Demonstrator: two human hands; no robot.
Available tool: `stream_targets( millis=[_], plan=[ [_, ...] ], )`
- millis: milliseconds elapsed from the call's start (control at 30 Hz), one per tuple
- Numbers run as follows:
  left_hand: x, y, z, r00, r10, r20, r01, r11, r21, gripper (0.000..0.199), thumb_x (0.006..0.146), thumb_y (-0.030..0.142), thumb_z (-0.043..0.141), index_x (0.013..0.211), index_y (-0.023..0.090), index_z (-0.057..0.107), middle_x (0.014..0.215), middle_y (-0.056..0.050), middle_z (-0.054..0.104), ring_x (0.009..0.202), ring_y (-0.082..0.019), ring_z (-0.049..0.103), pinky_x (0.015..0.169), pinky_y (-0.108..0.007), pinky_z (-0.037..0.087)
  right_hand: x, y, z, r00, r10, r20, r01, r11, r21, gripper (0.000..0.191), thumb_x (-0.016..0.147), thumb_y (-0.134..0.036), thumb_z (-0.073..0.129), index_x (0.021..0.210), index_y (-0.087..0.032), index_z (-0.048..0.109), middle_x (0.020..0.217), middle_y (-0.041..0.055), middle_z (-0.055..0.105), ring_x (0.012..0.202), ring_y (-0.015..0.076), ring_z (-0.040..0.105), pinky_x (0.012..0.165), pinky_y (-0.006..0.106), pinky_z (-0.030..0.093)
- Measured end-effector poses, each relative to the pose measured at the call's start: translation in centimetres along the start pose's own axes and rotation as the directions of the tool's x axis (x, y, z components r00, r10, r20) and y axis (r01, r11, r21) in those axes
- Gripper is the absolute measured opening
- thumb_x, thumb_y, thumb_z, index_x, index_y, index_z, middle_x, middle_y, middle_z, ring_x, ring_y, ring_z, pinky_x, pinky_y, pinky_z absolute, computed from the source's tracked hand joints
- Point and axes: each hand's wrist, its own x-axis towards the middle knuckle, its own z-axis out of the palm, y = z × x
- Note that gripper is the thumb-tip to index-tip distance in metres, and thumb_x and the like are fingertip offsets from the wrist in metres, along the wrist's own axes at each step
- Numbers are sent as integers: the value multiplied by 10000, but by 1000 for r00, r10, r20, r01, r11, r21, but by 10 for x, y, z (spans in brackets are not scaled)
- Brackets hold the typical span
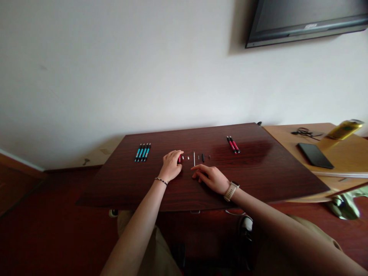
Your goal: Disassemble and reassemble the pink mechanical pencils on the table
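My left hand [171, 165] rests on the dark wooden table with its fingers around a red pen barrel [179, 158], which is mostly hidden. Just right of it lie small white pieces [188, 158], a thin white refill [194, 158], a tiny spring [198, 157], a short black part [203, 157] and a very small dark piece [209, 156]. My right hand [211, 178] lies near the lower end of the refill, fingers apart and holding nothing. Several blue pens [142, 152] stand in a row at the left; two red pens [233, 145] lie at the right.
The dark table [244, 176] has its back edge near the wall. A lighter table [287, 134] adjoins at the right, with a black phone [315, 155], a black cable [306, 132] and a yellow can [345, 129]. A screen [310, 23] hangs above.
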Motion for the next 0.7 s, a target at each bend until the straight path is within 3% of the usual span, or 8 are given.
stream_targets(
  millis=[700],
  plan=[
    [-2, 4, -3, 997, 61, 44, -61, 998, -19, 605, 841, 159, 567, 1436, 259, 517, 1515, -74, 576, 1445, -258, 483, 1206, -487, 318, 0, -1, 0, 1000, -3, -2, 3, 1000, -9, 271, 1064, -241, 478, 1284, -255, 636, 1000, 1, 807, 729, 140, 736, 788, 281, 550]
  ],
)
